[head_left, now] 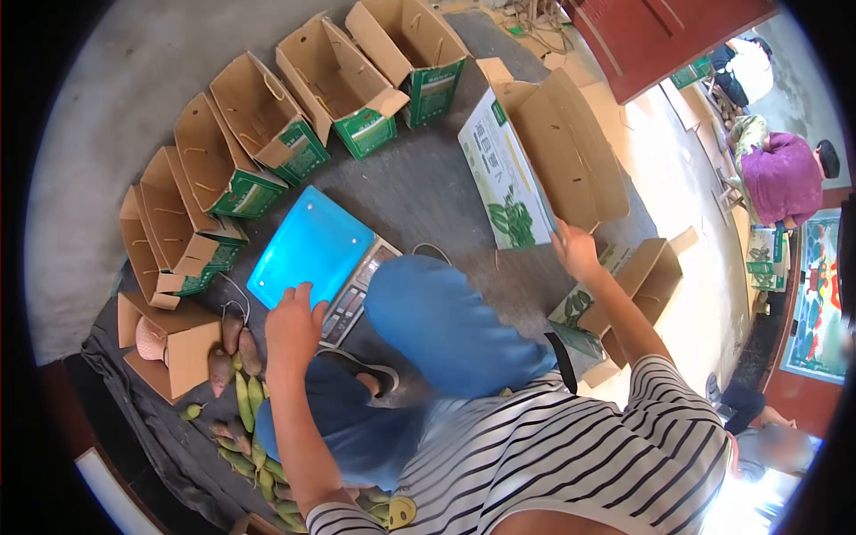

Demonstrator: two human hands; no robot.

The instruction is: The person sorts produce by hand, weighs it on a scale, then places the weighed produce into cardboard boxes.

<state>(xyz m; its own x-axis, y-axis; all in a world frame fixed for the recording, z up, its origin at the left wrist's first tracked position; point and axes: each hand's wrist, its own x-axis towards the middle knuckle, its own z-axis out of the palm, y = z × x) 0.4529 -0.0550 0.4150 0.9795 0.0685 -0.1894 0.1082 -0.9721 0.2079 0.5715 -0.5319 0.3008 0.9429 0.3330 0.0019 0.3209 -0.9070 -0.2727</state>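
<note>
My right hand (576, 253) grips the near corner of an open cardboard box (571, 147) with a white and green printed side, which stands on the grey floor. My left hand (296, 323) has its fingers stretched over the lower edge of a bright blue platform scale (308, 245). Nothing lies on the scale's platform, and its button panel (357, 294) faces my knee. Beside my left forearm lies a pile of long green and reddish radishes (244, 403) on dark cloth.
Several open cardboard boxes (259, 107) stand in a curve on the far left. A smaller box (192, 361) holds something pink. Another box (646, 281) sits by my right forearm. A person in purple (785, 178) and other people are at the right, near a red door (664, 40).
</note>
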